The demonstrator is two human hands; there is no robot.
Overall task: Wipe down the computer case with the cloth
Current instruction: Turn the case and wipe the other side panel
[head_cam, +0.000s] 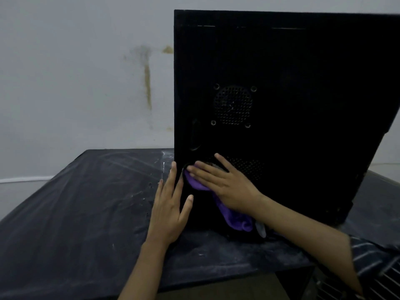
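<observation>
A tall black computer case (292, 68) stands upright on a dark table (75, 213), its side panel with two round perforated vents facing me. My right hand (225, 185) lies flat on the lower left part of that panel and presses a purple cloth (233, 219) against it. The cloth shows beyond my fingertips and hangs down below my palm. My left hand (171, 211) rests with fingers spread against the case's lower left edge, holding nothing.
The table top is dusty and scratched, with white marks to the left of the case. A pale stained wall (86, 72) stands behind. A striped sleeve (372, 256) and a metal grille (387, 282) show at the bottom right.
</observation>
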